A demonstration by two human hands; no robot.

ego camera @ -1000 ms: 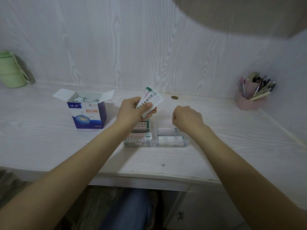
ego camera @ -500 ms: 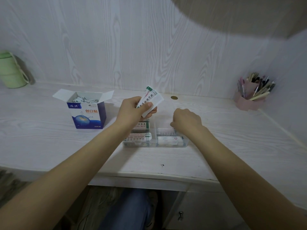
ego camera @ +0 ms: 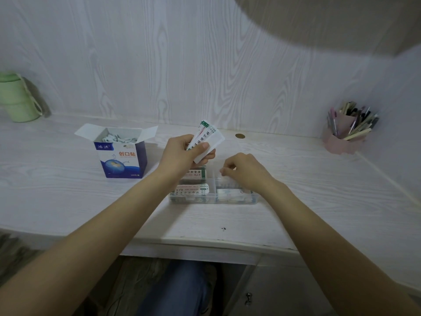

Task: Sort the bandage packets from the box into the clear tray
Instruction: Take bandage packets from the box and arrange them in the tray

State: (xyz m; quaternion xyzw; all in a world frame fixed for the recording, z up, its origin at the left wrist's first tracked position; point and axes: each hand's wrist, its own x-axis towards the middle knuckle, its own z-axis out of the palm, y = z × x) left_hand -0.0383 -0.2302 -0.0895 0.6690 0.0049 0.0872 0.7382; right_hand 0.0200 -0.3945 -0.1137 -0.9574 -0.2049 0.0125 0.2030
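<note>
The blue and white bandage box stands open on the desk at the left, with loose packets inside. My left hand grips a small stack of bandage packets, held upright just above the back left of the clear tray. Packets lie in the tray's left compartments and in its front right one. My right hand hovers low over the tray's back right compartment with its fingers curled downward. Whether they pinch a packet is hidden.
A green cup stands at the far left by the wall. A pink holder full of pens sits in the right corner. A small brass disc lies behind the tray. The desk's front edge runs just below the tray.
My right hand has moved down and a little left, closer to the tray's back right compartment. My left hand and its stack of packets have stayed in place.
</note>
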